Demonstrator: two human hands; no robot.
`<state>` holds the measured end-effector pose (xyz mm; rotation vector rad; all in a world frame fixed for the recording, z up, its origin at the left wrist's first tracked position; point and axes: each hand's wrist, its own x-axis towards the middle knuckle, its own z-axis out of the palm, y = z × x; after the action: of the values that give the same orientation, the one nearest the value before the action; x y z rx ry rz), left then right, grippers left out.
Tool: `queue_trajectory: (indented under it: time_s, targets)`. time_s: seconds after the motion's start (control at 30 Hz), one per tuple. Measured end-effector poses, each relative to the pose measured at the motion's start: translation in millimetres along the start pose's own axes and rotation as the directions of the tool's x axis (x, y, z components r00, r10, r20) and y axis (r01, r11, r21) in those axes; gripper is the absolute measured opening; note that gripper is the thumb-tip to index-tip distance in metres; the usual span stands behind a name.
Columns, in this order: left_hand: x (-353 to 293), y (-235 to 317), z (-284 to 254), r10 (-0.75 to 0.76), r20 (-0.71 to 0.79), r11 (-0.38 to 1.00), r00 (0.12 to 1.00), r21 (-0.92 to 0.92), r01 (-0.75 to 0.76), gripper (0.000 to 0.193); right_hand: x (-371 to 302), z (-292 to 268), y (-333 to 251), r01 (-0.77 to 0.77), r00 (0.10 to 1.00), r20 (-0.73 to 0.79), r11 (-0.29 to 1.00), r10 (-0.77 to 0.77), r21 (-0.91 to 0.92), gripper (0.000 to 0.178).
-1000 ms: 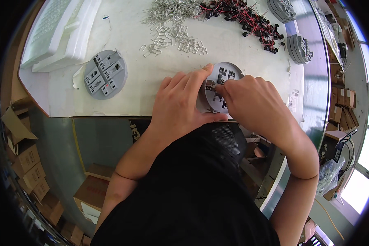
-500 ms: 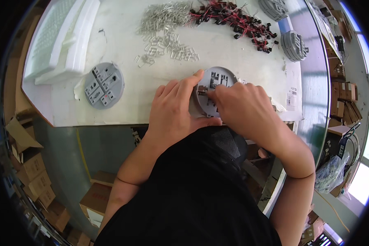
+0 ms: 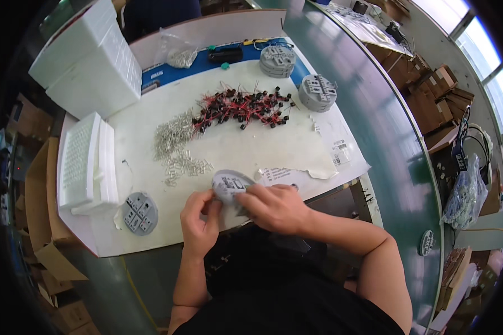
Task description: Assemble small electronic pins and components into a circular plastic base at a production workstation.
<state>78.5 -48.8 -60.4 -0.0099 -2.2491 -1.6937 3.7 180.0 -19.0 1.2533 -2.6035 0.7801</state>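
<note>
A round grey plastic disc (image 3: 224, 190) with dark slots is tilted above the table's near edge. My left hand (image 3: 200, 223) pinches its left rim between thumb and fingers. Curled fingers of my right hand (image 3: 276, 207) press on the disc's right side; their tips are partly hidden. A second grey disc (image 3: 140, 214) lies flat to the left, its slotted face up. Beyond my hands are a heap of small clear U-shaped pieces (image 3: 176, 142) and a pile of black parts with red wires (image 3: 243, 107).
Stacked grey discs (image 3: 317, 94) stand at the right edge, with another stack (image 3: 278, 61) behind. White foam trays (image 3: 85, 162) and a tall white foam block (image 3: 95, 58) line the left. A clear bag (image 3: 180, 54) sits at the back. Torn paper (image 3: 296, 174) lies beyond my right hand.
The head view has swung up, showing more of the table's far side. The disc has gone from nearly flat to tilted. My left hand has shifted from around its side to pinching its rim.
</note>
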Motion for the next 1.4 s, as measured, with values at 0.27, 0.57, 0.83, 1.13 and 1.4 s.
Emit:
queue_trajectory:
  time_s: [0.27,0.57,0.83,1.13,1.4]
  targets:
    - [-43.8,-1.3,-62.7,0.137,-0.151,0.927,0.979,0.367,-0.073,0.018,-51.4,-147.4,366.8,-0.617,0.448,-0.662,0.744,0.601,0.257,0.052]
    - [-50.8,14.3,-127.4,0.075,-0.206,0.508,0.976,0.850,0.140,0.096,-90.6,-161.3,380.2,-0.900,0.407,-0.772,0.356,0.488,-0.250,0.053]
    - [-36.2,-19.9,-131.3,0.035,-0.369,0.694,0.929,0.678,0.243,0.106,79.7,-39.3,129.0,-0.081,0.996,0.040,0.983,0.075,0.167,0.016]
    - [-40.9,33.9,-64.9,0.223,-0.107,0.729,0.969,0.678,-0.093,0.094,125.9,18.1,121.7,-0.017,0.977,0.203,0.979,0.060,-0.205,0.008]
    - [4.0,18.6,21.3,0.200,0.130,0.714,0.971,0.659,-0.235,0.094,114.0,-19.6,96.8,-0.215,0.967,-0.092,0.956,0.237,0.199,0.018]
